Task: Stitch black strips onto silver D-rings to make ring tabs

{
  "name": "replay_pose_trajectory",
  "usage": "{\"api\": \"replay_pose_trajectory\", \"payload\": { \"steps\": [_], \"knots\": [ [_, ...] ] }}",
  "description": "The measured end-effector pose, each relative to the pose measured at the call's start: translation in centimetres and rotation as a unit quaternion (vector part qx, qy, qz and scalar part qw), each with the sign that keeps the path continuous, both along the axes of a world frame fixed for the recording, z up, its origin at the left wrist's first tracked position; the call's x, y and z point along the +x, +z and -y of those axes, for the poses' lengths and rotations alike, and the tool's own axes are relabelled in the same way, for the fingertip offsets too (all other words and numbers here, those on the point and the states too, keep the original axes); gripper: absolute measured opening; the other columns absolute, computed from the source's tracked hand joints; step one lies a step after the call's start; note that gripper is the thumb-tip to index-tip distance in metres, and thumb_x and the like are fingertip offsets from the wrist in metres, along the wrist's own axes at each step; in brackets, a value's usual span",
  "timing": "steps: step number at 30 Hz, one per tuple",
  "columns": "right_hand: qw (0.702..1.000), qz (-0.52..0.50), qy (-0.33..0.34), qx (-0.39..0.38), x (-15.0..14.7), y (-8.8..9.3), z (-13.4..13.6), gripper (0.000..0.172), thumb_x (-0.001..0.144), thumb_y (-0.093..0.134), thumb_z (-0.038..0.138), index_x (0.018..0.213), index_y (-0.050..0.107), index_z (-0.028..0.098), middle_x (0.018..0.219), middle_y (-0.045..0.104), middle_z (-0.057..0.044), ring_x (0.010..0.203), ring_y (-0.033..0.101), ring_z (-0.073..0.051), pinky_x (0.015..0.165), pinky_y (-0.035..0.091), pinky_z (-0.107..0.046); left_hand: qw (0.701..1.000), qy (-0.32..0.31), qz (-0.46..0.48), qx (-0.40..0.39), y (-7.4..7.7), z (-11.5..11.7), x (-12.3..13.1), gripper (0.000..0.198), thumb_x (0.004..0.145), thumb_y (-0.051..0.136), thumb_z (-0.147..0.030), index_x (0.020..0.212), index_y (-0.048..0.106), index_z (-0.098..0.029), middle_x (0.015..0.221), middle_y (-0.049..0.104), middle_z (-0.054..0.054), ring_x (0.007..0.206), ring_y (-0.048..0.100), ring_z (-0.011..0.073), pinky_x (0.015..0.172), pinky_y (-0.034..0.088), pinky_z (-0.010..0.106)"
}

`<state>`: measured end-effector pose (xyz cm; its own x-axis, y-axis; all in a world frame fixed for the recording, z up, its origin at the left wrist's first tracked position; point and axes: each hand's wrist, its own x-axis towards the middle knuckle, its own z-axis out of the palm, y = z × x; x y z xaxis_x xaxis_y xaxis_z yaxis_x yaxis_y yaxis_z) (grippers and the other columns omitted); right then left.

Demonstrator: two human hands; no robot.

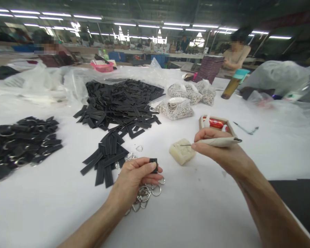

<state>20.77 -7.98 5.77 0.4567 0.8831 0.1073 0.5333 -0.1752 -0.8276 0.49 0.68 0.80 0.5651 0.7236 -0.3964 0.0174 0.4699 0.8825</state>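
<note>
Toward the near edge of the worktop (196,213), the left hand (134,175) pinched a short, dull black strip (153,166) between thumb and fingers. Rightward, by a rough yellowish block (182,153), a pale, wrapped tool (215,142) pointed its thin tip left, long axis nearly level, pinched in the right hand (222,153).
</note>
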Motion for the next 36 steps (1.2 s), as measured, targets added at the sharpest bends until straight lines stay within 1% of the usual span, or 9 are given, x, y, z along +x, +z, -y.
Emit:
{"api": "replay_pose_trajectory", "payload": {
  "steps": [7, 12, 17, 22, 26, 29, 32, 34, 36],
  "knots": [
    [0.999, 0.024, -0.018, -0.028, 0.8, -0.4, -0.6, 0.016, 0.066, 0.064, 0.032, 0.063, 0.059, 0.018, 0.057, 0.049, 0.003, 0.054, 0.041, -0.01, 0.044, 0.027, -0.021, 0.999, -0.017, 0.013, -0.028, 0.1, -0.1, 0.2, 0.013, 0.069, 0.069, -0.02, 0.071, 0.065, -0.008, 0.072, 0.07, 0.009, 0.057, 0.065, 0.0149, 0.052, 0.053, 0.02],
    [0.994, 0.058, -0.063, -0.064, 0.4, -1.0, -1.1, 0.01, 0.066, 0.056, 0.027, 0.06, 0.056, 0.018, 0.052, 0.046, 0.003, 0.051, 0.037, -0.011, 0.043, 0.024, -0.022, 0.999, -0.023, 0.014, -0.032, 0.1, -0.1, 0.2, 0.013, 0.068, 0.07, -0.021, 0.072, 0.065, -0.008, 0.072, 0.07, 0.008, 0.057, 0.065, 0.0149, 0.052, 0.054, 0.02],
    [0.994, 0.053, -0.057, -0.077, 0.3, -1.7, -1.7, 0.007, 0.061, 0.054, 0.024, 0.059, 0.057, 0.018, 0.052, 0.048, 0.004, 0.051, 0.04, -0.011, 0.045, 0.026, -0.022, 0.999, -0.038, 0.014, -0.023, 0.2, 0.0, 0.2, 0.014, 0.069, 0.069, -0.022, 0.07, 0.067, -0.009, 0.07, 0.07, 0.008, 0.056, 0.065, 0.014, 0.052, 0.053, 0.019],
    [0.99, 0.063, -0.055, -0.111, 0.0, -2.3, -1.9, 0.008, 0.062, 0.052, 0.026, 0.061, 0.056, 0.019, 0.053, 0.05, 0.004, 0.051, 0.041, -0.011, 0.045, 0.026, -0.023, 0.998, -0.051, 0.011, -0.017, 0.1, -0.1, 0.3, 0.014, 0.071, 0.068, -0.024, 0.07, 0.067, -0.01, 0.071, 0.07, 0.007, 0.057, 0.065, 0.0138, 0.054, 0.053, 0.02],
    [0.99, 0.074, -0.051, -0.106, -0.1, -2.0, -1.7, 0.008, 0.064, 0.053, 0.026, 0.061, 0.056, 0.02, 0.053, 0.049, 0.005, 0.051, 0.04, -0.011, 0.045, 0.027, -0.023, 0.999, -0.047, 0.006, -0.008, 0.0, 0.0, 0.2, 0.014, 0.071, 0.067, -0.024, 0.072, 0.067, -0.01, 0.073, 0.07, 0.007, 0.059, 0.065, 0.0144, 0.055, 0.054, 0.02],
    [0.993, 0.069, -0.056, -0.073, 0.3, -1.4, -1.2, 0.009, 0.065, 0.054, 0.027, 0.061, 0.056, 0.019, 0.056, 0.05, 0.004, 0.052, 0.04, -0.01, 0.046, 0.027, -0.023, 0.999, -0.037, 0.005, 0.012, 0.0, 0.1, 0.1, 0.015, 0.073, 0.065, -0.024, 0.074, 0.067, -0.01, 0.076, 0.07, 0.008, 0.061, 0.065, 0.0148, 0.056, 0.053, 0.02],
    [0.997, 0.022, -0.075, -0.029, 0.7, -1.0, -0.9, 0.011, 0.065, 0.059, 0.028, 0.063, 0.057, 0.018, 0.054, 0.048, 0.003, 0.05, 0.038, -0.01, 0.043, 0.024, -0.023, 0.999, -0.036, 0.01, 0.028, -0.1, 0.4, 0.0, 0.016, 0.074, 0.064, -0.025, 0.075, 0.066, -0.009, 0.077, 0.07, 0.008, 0.062, 0.066, 0.0151, 0.058, 0.054, 0.021],
    [0.995, -0.073, -0.064, 0.014, 0.7, -1.0, -0.8, 0.014, 0.064, 0.062, 0.029, 0.062, 0.056, 0.017, 0.048, 0.041, 0.004, 0.046, 0.032, -0.008, 0.041, 0.02, -0.023, 0.999, -0.034, 0.016, 0.035, -0.2, 0.5, 0.0, 0.016, 0.074, 0.063, -0.025, 0.076, 0.066, -0.009, 0.078, 0.069, 0.008, 0.063, 0.066, 0.0155, 0.059, 0.054, 0.023],
    [0.977, -0.202, -0.024, 0.058, 0.2, -1.1, -0.9, 0.016, 0.064, 0.064, 0.029, 0.06, 0.054, 0.017, 0.046, 0.035, 0.006, 0.043, 0.027, -0.006, 0.041, 0.015, -0.022, 0.999, -0.026, 0.02, 0.043, -0.2, 0.6, 0.0, 0.015, 0.074, 0.063, -0.024, 0.076, 0.066, -0.01, 0.079, 0.069, 0.008, 0.064, 0.066, 0.0159, 0.059, 0.054, 0.024]
  ]
}}
